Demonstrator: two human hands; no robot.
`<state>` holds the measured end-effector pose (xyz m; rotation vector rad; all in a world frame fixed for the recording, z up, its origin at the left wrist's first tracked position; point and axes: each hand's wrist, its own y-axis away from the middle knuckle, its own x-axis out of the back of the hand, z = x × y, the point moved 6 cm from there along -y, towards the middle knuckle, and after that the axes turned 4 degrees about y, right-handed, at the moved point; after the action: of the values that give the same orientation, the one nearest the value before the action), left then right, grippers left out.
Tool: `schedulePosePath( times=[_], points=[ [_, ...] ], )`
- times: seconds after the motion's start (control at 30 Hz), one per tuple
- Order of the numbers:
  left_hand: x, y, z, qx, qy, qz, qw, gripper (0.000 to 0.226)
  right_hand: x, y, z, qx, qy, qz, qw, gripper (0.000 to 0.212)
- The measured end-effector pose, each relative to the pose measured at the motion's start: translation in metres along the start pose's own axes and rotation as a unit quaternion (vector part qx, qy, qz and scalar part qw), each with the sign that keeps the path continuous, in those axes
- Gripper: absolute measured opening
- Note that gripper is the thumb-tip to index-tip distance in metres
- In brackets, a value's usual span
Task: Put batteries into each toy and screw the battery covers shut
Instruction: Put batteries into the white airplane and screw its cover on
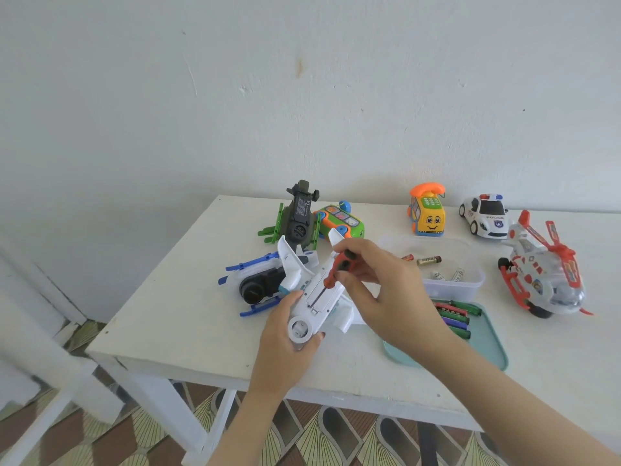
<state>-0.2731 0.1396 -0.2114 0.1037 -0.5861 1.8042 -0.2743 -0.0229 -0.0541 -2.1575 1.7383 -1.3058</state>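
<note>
A white toy aeroplane (321, 297) lies belly up near the table's front edge, its battery cover facing me. My left hand (289, 326) grips its nose end from below. My right hand (376, 287) pinches a red-and-black screwdriver (337, 270), whose tip rests on the plane's battery cover. A clear plastic tub (470, 280) to the right holds several batteries (428, 261).
A blue-and-white helicopter (258, 287), a green helicopter (297, 218) and a green toy phone (341, 223) lie behind the plane. A yellow phone car (427, 213), police car (484, 215) and red helicopter (541, 274) stand right. A teal tray (490, 341) holds more screwdrivers (455, 317). A white chair (43, 348) stands left.
</note>
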Motion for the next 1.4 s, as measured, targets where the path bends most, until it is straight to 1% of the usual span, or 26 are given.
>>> schedulePosePath(
  times=[0.1, 0.2, 0.3, 0.4, 0.47, 0.6, 0.7, 0.87, 1.03, 1.07, 1.13, 1.2, 1.23, 1.3, 1.37, 1.4],
  points=[
    [0.001, 0.000, 0.000, 0.006, 0.002, 0.007, 1.000, 0.072, -0.005, -0.001, 0.000, 0.016, 0.025, -0.002, 1.000, 0.029],
    [0.002, 0.001, 0.000, -0.005, -0.002, 0.020, 1.000, 0.073, -0.008, -0.001, -0.001, 0.030, 0.034, -0.001, 0.999, 0.029],
    [0.004, 0.004, 0.002, -0.044, -0.029, 0.049, 0.997, 0.076, -0.011, 0.000, 0.001, 0.038, 0.023, 0.005, 0.999, 0.029],
    [0.007, 0.007, 0.003, -0.060, -0.070, 0.098, 0.991, 0.069, -0.013, 0.000, 0.003, 0.037, 0.016, 0.003, 0.999, 0.029],
    [0.008, 0.008, 0.006, -0.073, -0.082, 0.110, 0.988, 0.068, -0.014, 0.001, 0.004, 0.033, 0.014, 0.002, 0.999, 0.030],
    [0.005, 0.005, 0.005, -0.099, -0.057, 0.069, 0.991, 0.064, -0.013, 0.003, 0.004, 0.037, 0.027, 0.001, 0.999, 0.030],
    [0.004, 0.005, 0.004, -0.094, -0.042, 0.043, 0.994, 0.058, -0.013, 0.004, 0.004, 0.045, 0.034, 0.000, 0.998, 0.029],
    [0.003, 0.006, 0.007, -0.097, -0.035, 0.033, 0.994, 0.055, -0.016, 0.005, 0.004, 0.064, 0.054, -0.005, 0.996, 0.028],
    [0.003, 0.006, 0.006, -0.100, -0.035, 0.029, 0.994, 0.059, -0.021, 0.005, 0.002, 0.083, 0.069, -0.015, 0.994, 0.031],
    [0.003, 0.006, 0.005, -0.102, -0.034, 0.028, 0.994, 0.058, -0.021, 0.004, 0.001, 0.082, 0.073, -0.002, 0.994, 0.033],
    [0.003, 0.005, 0.005, -0.101, -0.032, 0.027, 0.994, 0.057, -0.019, 0.001, 0.000, 0.078, 0.064, 0.048, 0.994, 0.035],
    [0.003, 0.006, 0.004, -0.099, -0.028, 0.025, 0.994, 0.057, -0.017, -0.003, 0.000, 0.074, 0.045, 0.103, 0.991, 0.028],
    [0.003, 0.006, 0.003, -0.100, -0.025, 0.023, 0.994, 0.057, -0.017, -0.005, 0.001, 0.071, 0.043, 0.117, 0.990, 0.025],
    [0.002, 0.006, 0.004, -0.101, -0.022, 0.020, 0.994, 0.058, -0.020, -0.010, 0.004, 0.058, 0.043, 0.105, 0.992, 0.027],
    [0.003, 0.006, 0.004, -0.100, -0.021, 0.018, 0.995, 0.059, -0.024, -0.011, 0.006, 0.038, 0.036, 0.073, 0.996, 0.034],
    [0.002, 0.006, 0.004, -0.099, -0.023, 0.017, 0.995, 0.059, -0.025, -0.010, 0.005, 0.042, 0.035, 0.070, 0.996, 0.037]
  ],
)
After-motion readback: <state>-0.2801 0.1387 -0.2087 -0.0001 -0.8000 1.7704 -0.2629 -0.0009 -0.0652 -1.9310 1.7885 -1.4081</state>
